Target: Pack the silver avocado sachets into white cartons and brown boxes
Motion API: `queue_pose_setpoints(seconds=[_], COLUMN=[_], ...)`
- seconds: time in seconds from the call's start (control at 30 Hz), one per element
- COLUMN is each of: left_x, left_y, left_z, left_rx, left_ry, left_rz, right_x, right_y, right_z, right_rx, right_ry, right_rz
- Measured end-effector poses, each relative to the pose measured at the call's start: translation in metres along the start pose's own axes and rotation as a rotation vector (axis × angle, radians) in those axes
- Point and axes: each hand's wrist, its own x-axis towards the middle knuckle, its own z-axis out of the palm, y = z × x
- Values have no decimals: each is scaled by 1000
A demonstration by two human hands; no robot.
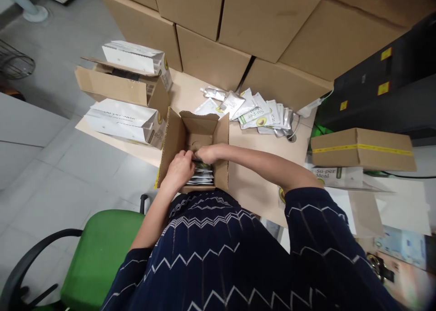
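Note:
An open cardboard box [223, 165] stands at the table's front edge, close against my body. Inside it, a row of flat white-and-green pouches [200, 177] is packed on edge in the near half. My left hand [180, 168] reaches over the box's left side, its fingers curled on the pouch at the back of the row. From the right, my right hand [208, 154] meets it there, closed at the top of the same pouch. The fingertips of both hands are partly hidden. Behind the box, loose pouches [260, 113] printed "Su-per Meal" lie in an overlapping pile.
White cartons [117, 120] and an open brown box [112, 86] stand to the left. Large cardboard boxes [211, 56] are stacked behind the table. At the right are a black case [378, 88] and a yellow-striped box [361, 149]. A green chair [102, 256] stands at lower left.

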Motion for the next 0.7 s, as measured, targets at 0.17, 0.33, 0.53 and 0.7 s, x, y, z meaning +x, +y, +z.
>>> queue_pose_setpoints(seconds=[0.17, 0.33, 0.53, 0.7], left_x=[12, 30, 37, 35], left_y=[8, 16, 13, 3], left_z=[11, 30, 36, 35], left_rx=[109, 211, 242, 218], left_ry=[21, -167, -270, -323], left_rz=[110, 35, 61, 81], right_x=[-2, 1, -46, -42], right_y=[5, 9, 47, 132], right_z=[9, 12, 11, 40], right_rx=[-4, 38, 761, 1329], right_ry=[17, 59, 559, 1480], right_rz=[6, 13, -332, 129])
